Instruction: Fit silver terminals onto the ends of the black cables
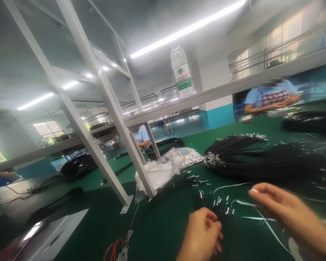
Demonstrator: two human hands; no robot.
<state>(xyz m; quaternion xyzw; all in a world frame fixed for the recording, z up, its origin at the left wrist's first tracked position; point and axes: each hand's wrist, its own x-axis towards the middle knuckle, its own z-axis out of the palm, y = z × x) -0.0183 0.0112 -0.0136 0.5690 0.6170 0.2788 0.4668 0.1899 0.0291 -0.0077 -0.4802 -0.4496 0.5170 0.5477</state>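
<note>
My left hand [202, 235] is low in the middle of the view, fingers curled shut around a bunch of thin black cords with metal tips [220, 203]. My right hand [285, 214] reaches in from the right with fingers stretched forward, touching a thin white strap [258, 214] that loops over the green tabletop [163, 224]. A big bundle of black cords with silver ends [250, 156] lies just beyond both hands.
A clear plastic bag of metal parts [174, 163] sits by a white slanted frame post [111, 108]. A water bottle [182, 72] stands on the upper rail. Other people work at the far right [271, 96] and the middle back [141, 135]. Red-handled tool [114, 250] at the near edge.
</note>
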